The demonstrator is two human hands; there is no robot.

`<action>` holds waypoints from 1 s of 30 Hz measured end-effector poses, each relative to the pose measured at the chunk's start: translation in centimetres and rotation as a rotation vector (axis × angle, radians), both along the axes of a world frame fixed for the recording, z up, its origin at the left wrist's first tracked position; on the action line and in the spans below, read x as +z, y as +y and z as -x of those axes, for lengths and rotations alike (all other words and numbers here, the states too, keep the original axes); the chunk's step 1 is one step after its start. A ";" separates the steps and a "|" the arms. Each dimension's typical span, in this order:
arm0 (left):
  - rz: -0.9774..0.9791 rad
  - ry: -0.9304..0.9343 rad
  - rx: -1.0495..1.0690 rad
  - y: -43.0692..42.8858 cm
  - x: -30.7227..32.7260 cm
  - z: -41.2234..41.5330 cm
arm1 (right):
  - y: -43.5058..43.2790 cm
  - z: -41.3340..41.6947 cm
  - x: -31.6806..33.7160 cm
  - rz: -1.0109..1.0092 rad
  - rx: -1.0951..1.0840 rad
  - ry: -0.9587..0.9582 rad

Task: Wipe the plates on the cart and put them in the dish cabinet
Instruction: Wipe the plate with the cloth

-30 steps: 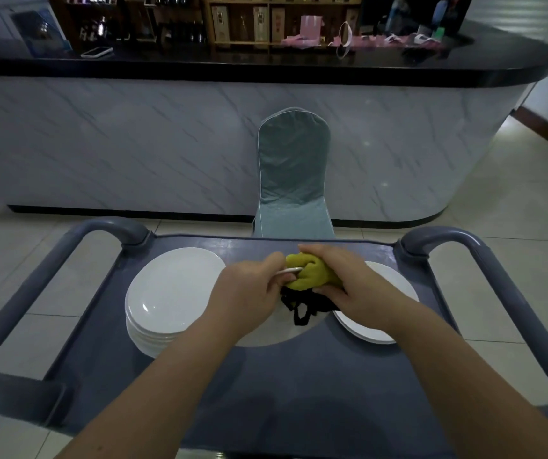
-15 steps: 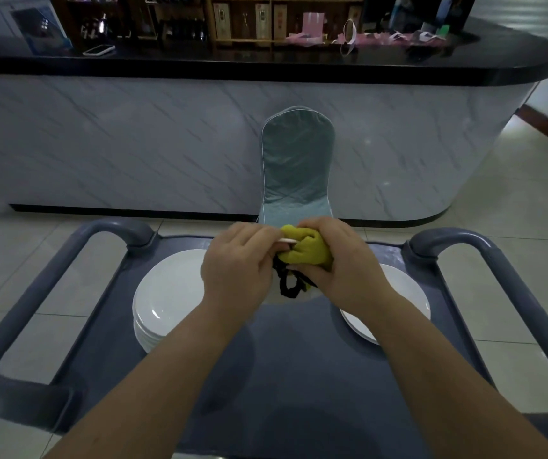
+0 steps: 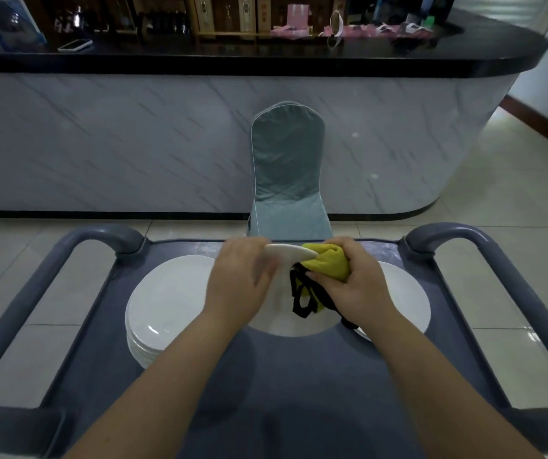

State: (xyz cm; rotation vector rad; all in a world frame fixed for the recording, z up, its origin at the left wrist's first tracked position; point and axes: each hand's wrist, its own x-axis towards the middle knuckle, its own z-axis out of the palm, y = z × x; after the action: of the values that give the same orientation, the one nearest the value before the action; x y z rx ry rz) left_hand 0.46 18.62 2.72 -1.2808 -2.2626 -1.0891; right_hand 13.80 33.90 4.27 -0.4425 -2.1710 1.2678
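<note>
I hold a white plate (image 3: 282,318) tilted above the grey cart (image 3: 282,409). My left hand (image 3: 242,286) grips its left rim. My right hand (image 3: 352,286) grips a yellow cloth with black edging (image 3: 327,263), folded over the plate's far rim. A stack of white plates (image 3: 163,306) sits on the cart at the left. Another white plate (image 3: 405,303) lies at the right, partly hidden behind my right hand.
The cart has grey loop handles at the left (image 3: 34,293) and right (image 3: 511,293). A chair in a pale green cover (image 3: 287,173) stands just beyond the cart, against a marble-fronted counter (image 3: 133,140) with a black top. Tiled floor lies on both sides.
The held plate's far rim now shows between my hands. My hands have spread slightly apart, the cloth staying over the rim on the right side.
</note>
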 end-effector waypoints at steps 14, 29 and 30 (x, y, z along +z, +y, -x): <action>-0.505 -0.998 0.406 1.3 0.1 1.7 | 0.7 1.0 1.7 0.236 -0.216 -0.114; -0.183 -0.212 -0.047 1.0 4.0 5.4 | -1.3 3.7 5.0 -0.076 -0.079 -0.125; -0.257 -0.420 0.030 0.3 3.3 5.7 | -1.7 3.5 4.0 0.028 -0.121 -0.110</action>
State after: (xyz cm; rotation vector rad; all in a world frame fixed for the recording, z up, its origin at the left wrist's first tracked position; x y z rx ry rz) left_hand -5.21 18.96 6.04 -0.9826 -2.3089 -1.7057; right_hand 10.29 32.21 8.27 -0.6592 -2.1830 1.2348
